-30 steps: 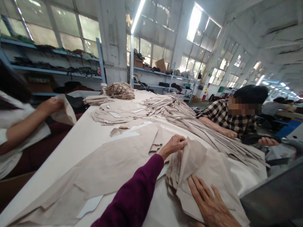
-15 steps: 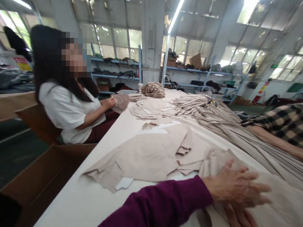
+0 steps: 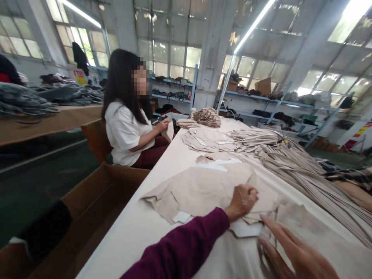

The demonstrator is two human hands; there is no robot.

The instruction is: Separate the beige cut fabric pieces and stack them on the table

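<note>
Beige cut fabric pieces (image 3: 200,188) lie in a flat stack on the white table, with white paper edges (image 3: 181,217) showing under them. My left hand (image 3: 244,199), in a purple sleeve, is closed over the right part of this stack; its fingers pinch at the cloth's edge, and what lies between them is too small to make out. Nearer, at the lower right, my right hand (image 3: 296,248) has its fingers spread beside and over another beige cloth (image 3: 325,232). That cloth is slightly blurred.
A seated person in a white shirt (image 3: 124,128) handles a beige piece at the table's left side. A cardboard box (image 3: 116,174) stands below the left edge. Long beige strips (image 3: 302,174) and a bundled pile (image 3: 206,117) lie farther back. Another person's arm (image 3: 354,193) is at right.
The view has swung left. My left hand has moved from the right-hand cloth to the flat stack and closed. My right hand, mostly hidden before, now shows with its fingers apart.
</note>
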